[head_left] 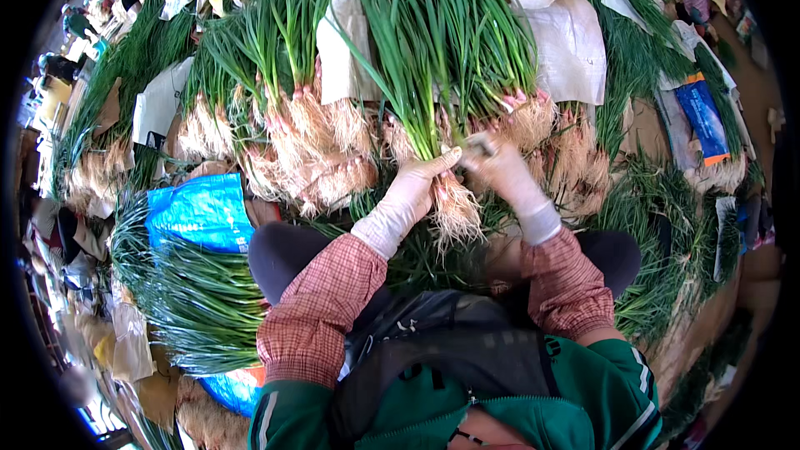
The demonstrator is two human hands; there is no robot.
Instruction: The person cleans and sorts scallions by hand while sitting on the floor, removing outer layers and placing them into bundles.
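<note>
A bunch of spring onions [456, 204], with pale pink bulbs and long whitish roots, is held upright in front of me, green leaves pointing away. Gloved in white, my left hand [414, 186] is closed round its stems just above the bulbs. My right hand [498, 168], also gloved, is beside the stems on the right. Motion smears its fingers, so whether it grips anything is unclear. Right behind the hands lies a big heap of spring onions [467, 42], its bulbs and roots toward me.
More rooted bundles [304, 129] lie at the far left. A blue plastic sheet [204, 212] and a pile of spring onions [196, 304] are by my left knee. White sacking [571, 50] sits behind the heap. Loose green leaves [658, 225] cover the ground on the right.
</note>
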